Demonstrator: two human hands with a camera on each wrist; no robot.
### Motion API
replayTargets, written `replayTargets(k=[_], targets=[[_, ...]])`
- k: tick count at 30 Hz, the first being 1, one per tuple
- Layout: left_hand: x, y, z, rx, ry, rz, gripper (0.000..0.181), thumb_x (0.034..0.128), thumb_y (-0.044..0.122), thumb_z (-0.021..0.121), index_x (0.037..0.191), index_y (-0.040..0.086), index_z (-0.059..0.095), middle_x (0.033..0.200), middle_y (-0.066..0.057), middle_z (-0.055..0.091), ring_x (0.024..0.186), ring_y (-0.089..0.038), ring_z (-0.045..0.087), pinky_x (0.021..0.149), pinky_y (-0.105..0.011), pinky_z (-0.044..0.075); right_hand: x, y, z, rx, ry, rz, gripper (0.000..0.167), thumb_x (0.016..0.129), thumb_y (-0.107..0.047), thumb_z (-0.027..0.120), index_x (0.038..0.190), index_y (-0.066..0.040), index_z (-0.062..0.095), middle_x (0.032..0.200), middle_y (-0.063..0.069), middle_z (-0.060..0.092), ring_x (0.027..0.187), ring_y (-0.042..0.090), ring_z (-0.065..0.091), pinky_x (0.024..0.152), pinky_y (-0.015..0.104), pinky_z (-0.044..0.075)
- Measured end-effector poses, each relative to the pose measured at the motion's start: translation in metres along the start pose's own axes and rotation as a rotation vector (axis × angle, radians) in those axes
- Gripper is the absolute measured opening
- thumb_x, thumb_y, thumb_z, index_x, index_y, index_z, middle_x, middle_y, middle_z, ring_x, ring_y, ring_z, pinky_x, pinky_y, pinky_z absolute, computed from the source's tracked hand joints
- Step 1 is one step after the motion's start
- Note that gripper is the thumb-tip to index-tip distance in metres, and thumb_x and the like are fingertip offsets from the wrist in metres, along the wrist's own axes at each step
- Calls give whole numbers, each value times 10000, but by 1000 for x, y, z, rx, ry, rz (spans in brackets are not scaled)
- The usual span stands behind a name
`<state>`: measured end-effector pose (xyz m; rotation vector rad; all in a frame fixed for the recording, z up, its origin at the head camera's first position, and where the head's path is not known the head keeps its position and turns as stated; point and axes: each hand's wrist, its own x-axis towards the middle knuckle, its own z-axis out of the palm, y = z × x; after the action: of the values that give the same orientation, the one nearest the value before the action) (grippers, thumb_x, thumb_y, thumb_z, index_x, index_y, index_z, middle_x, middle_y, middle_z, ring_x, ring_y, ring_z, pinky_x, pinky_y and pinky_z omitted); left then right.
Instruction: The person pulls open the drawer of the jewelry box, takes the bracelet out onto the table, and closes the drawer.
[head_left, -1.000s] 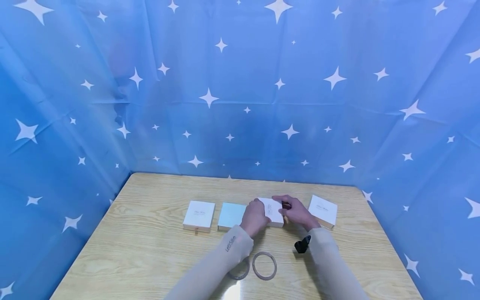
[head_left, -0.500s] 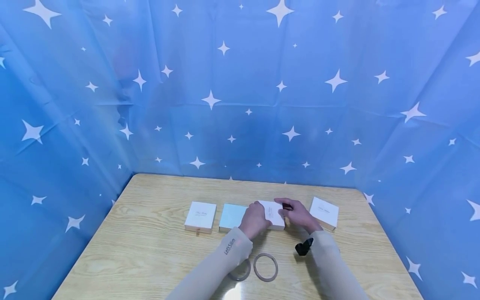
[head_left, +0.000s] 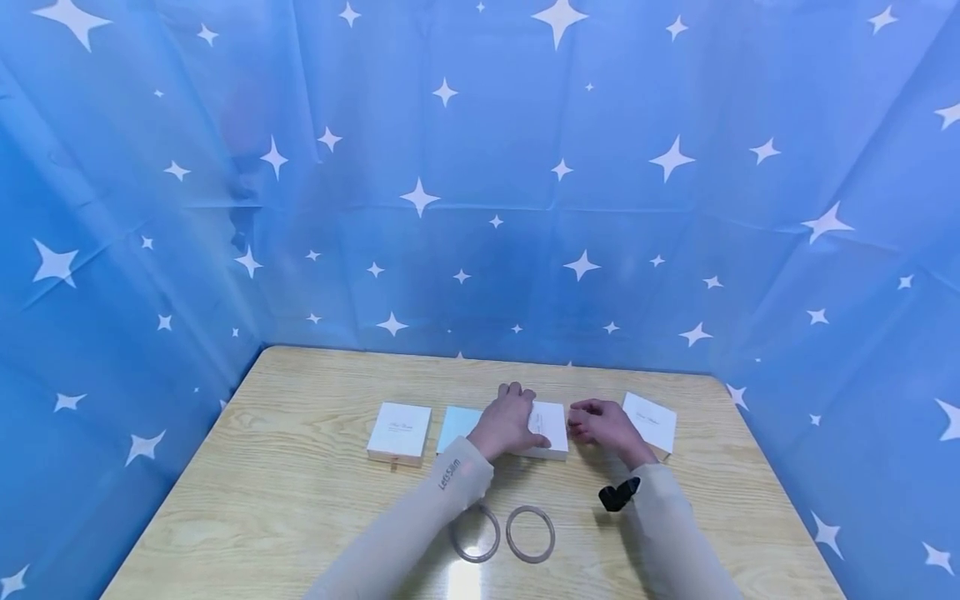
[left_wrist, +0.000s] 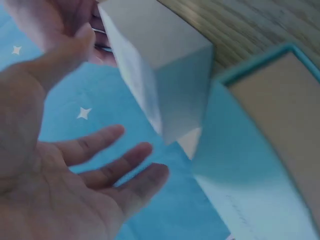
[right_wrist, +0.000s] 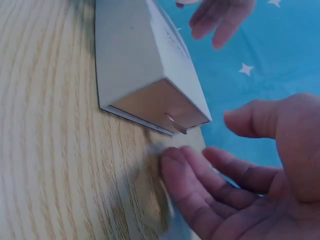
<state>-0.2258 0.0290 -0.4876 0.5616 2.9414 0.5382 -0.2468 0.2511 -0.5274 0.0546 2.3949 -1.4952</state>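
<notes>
A white box (head_left: pixel 553 432) with small printed text lies flat on the table. My left hand (head_left: pixel 508 423) is over its left side with fingers spread; in the left wrist view those fingers (left_wrist: pixel 135 170) are apart from the box (left_wrist: pixel 165 50). To the box's right is my right hand (head_left: pixel 606 428), fingers loosely bent and holding nothing. The right wrist view shows the box's drawer end (right_wrist: pixel 155 105) pushed in, with a short ribbon pull (right_wrist: pixel 175 124), just off my right fingertips. Partly behind my left hand sits a light blue box (head_left: pixel 454 425).
Another white box (head_left: pixel 400 429) stands at the left of the row, and one more white box (head_left: pixel 651 422) sits angled at the right. Two round grey bangles (head_left: pixel 552 534) lie nearer me on the wooden table (head_left: pixel 300 500). A starry blue curtain (head_left: pixel 480 167) hangs behind.
Both hands have let go of the middle white box. The left hand's fingers have spread and lifted; the right hand has drawn slightly right. A dark patch between the right fingers no longer shows.
</notes>
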Motion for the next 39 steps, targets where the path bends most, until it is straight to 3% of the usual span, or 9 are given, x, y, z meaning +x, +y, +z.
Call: replayTargets(k=[5,11,17,22,29,39], targets=[[7,-11,4,33,-45,106,963,749,507,890,1515,99,473,1467,-102,505,1405,-256,427,1120,-336,474,-2,2,1,39,-52,28,433,1031,-222,594,1305,113,602,1070,218,747,902,248,744,820,377,629],[14,-17,8,53,-121,169,1011,783,511,862,1566,77,392,1533,-102,465,1431,-236,414,1149,-330,446,-5,2,6,12,-60,24,362,1039,-202,589,1232,94,667,1002,178,757,846,235,743,759,355,634],[19,-17,10,84,-135,158,973,766,515,873,1512,48,459,1397,-88,562,1217,-193,541,1026,-287,509,-6,3,15,-54,-5,-5,246,1032,-152,595,1134,41,708,928,138,742,777,203,730,709,335,627],[19,-11,10,94,-140,133,865,751,496,891,1428,78,553,1289,-57,592,1086,-163,544,917,-280,532,-12,4,19,-95,58,-7,202,1030,-120,581,1092,21,712,906,130,734,751,185,720,696,328,621],[17,-6,10,90,-144,113,851,732,489,906,1401,82,571,1208,-41,596,1029,-153,536,870,-275,527,-16,4,21,-108,105,-6,162,1005,-83,597,1035,21,717,874,135,733,727,179,710,673,331,620],[16,-7,14,110,-132,119,871,749,504,891,1432,86,549,1255,-40,598,1090,-158,540,926,-273,524,-15,7,22,-144,143,-22,160,993,-78,602,998,22,727,834,114,735,701,167,707,655,328,619]])
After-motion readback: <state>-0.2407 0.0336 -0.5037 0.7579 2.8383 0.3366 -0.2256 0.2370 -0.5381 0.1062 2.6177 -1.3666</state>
